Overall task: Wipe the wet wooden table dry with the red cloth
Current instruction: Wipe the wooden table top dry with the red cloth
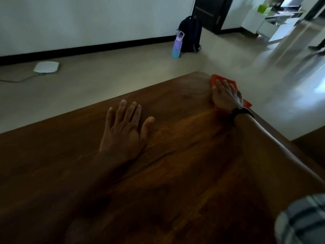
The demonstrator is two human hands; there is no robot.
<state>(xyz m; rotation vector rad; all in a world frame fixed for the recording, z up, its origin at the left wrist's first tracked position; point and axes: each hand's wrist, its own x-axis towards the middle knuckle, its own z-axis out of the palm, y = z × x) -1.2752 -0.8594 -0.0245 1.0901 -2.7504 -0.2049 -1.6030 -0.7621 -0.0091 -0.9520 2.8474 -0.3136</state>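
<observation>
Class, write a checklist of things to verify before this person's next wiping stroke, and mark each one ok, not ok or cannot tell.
1. Right hand pressed flat on the red cloth: ok.
2. Red cloth wholly on the wooden table: not ok, a corner juts past the right edge.
3. Left hand flat on the table, apart from the cloth: ok.
4. Nothing stands in the wiping path: ok.
5. Which patches of wood are wet: cannot tell, too dim.

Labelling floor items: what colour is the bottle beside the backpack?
The bottle is purple above, fading to blue below; the head view shows it.
</observation>
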